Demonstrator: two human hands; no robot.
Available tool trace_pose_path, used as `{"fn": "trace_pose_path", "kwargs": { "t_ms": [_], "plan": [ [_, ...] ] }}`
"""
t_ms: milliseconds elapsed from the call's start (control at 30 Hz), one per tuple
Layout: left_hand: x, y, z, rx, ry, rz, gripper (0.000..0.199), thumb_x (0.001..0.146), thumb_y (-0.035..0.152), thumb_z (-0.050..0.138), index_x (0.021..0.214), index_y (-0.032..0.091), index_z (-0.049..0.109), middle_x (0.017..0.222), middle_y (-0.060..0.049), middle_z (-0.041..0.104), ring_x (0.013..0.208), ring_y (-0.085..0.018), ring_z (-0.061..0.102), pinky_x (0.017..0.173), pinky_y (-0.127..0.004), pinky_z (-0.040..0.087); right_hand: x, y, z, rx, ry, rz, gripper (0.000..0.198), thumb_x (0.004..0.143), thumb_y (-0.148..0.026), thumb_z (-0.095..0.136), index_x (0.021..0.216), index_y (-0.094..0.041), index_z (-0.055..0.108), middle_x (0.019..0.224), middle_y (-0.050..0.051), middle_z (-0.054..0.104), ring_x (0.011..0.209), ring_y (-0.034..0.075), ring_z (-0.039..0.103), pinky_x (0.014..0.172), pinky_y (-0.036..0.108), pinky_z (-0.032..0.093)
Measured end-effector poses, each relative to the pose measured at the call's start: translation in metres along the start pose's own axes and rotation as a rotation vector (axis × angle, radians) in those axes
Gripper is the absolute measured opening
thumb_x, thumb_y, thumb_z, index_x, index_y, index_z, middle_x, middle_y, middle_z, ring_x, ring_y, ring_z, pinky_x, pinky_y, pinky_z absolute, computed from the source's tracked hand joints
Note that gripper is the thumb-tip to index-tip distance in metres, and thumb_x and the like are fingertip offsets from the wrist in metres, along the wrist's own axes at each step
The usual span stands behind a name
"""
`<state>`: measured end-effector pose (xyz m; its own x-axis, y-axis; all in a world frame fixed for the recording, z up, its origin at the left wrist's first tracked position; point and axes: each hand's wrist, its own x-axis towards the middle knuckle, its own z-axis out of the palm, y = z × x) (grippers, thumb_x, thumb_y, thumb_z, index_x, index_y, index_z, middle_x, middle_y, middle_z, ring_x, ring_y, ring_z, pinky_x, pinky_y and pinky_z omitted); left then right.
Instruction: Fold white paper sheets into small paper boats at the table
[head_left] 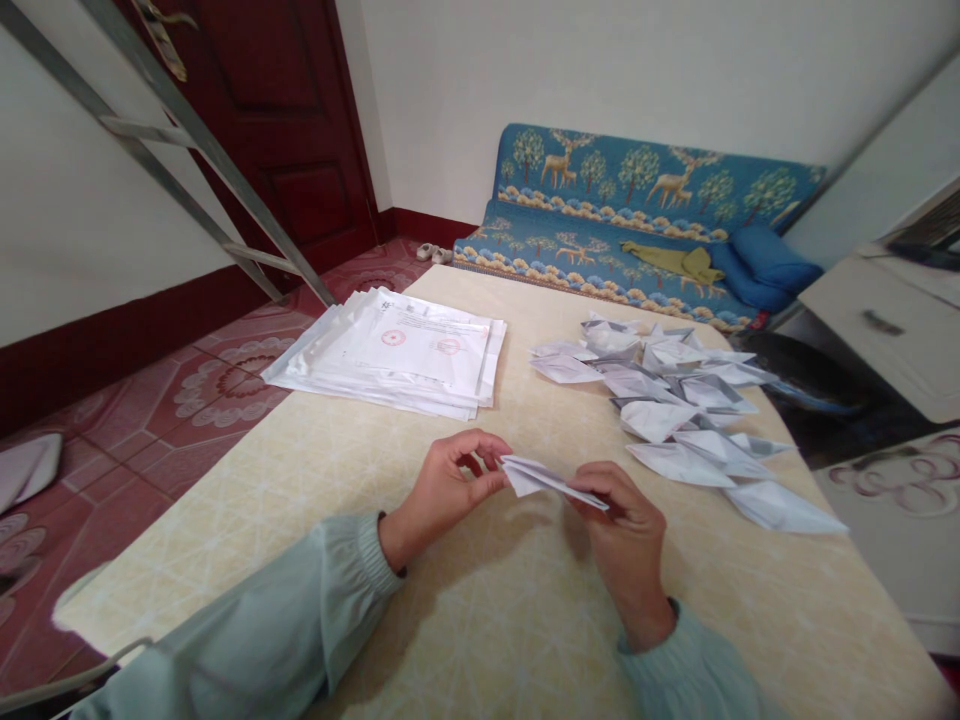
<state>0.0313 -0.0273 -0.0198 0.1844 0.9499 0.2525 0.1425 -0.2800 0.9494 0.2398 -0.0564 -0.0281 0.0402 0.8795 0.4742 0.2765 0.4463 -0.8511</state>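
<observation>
A folded piece of white paper [541, 476] is held just above the near half of the table, between my two hands. My left hand [455, 487] pinches its left end between thumb and fingers. At the other end, my right hand [621, 530] is closed around the paper, with some of its fingers hidden behind it. Several folded paper boats [660, 420] lie grouped on the right of the table, beyond my right hand. Farther off to the left sits a stack of paper sheets [420, 345], the top one printed and marked with red stamps.
The table [480, 620] has a pale yellow patterned cover. A blue sofa [600, 215] with a yellow cloth [675, 262] stands behind it. On the left a metal ladder [217, 170] leans before a dark red door [292, 120]. A white cabinet [892, 320] is at the right.
</observation>
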Motion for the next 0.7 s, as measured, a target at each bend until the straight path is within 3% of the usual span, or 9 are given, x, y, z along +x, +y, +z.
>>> {"fn": "trace_pose_path", "kwargs": {
  "t_ms": [200, 533, 633, 700],
  "plan": [
    [-0.003, 0.009, 0.007, 0.070, -0.083, 0.145, 0.016, 0.076, 0.026, 0.067, 0.086, 0.014, 0.069, 0.080, -0.007, 0.066, 0.075, -0.014, 0.060, 0.070, -0.025, 0.047, -0.001, -0.005, 0.007, 0.110, -0.011, 0.077, 0.009, 0.074, -0.012, 0.067, 0.072, -0.022, 0.065, 0.075, 0.000, 0.058, 0.070, 0.015, 0.055, 0.061, 0.026, 0.041],
    [-0.008, 0.010, 0.015, 0.040, -0.137, 0.219, 0.010, 0.078, 0.021, 0.065, 0.078, 0.013, 0.071, 0.074, -0.008, 0.067, 0.069, -0.014, 0.061, 0.064, -0.024, 0.047, -0.004, -0.003, 0.018, 0.293, -0.102, 0.165, 0.007, 0.073, -0.018, 0.070, 0.070, -0.021, 0.065, 0.077, 0.001, 0.059, 0.071, 0.015, 0.057, 0.062, 0.027, 0.044],
    [-0.009, 0.009, 0.012, 0.136, -0.067, 0.294, 0.011, 0.080, 0.018, 0.060, 0.077, 0.014, 0.069, 0.071, -0.006, 0.066, 0.067, -0.013, 0.060, 0.062, -0.023, 0.047, -0.004, -0.002, 0.019, 0.249, -0.120, 0.174, 0.004, 0.074, -0.020, 0.068, 0.074, -0.021, 0.065, 0.081, 0.003, 0.059, 0.076, 0.016, 0.057, 0.066, 0.027, 0.046],
    [-0.008, 0.007, 0.007, 0.294, 0.040, 0.397, 0.012, 0.082, 0.016, 0.056, 0.080, 0.016, 0.068, 0.073, -0.005, 0.065, 0.069, -0.013, 0.059, 0.063, -0.024, 0.047, -0.004, 0.000, 0.018, 0.226, -0.081, 0.172, 0.012, 0.075, -0.021, 0.066, 0.088, -0.022, 0.064, 0.092, 0.004, 0.059, 0.087, 0.018, 0.058, 0.072, 0.029, 0.049]
  ]
}}
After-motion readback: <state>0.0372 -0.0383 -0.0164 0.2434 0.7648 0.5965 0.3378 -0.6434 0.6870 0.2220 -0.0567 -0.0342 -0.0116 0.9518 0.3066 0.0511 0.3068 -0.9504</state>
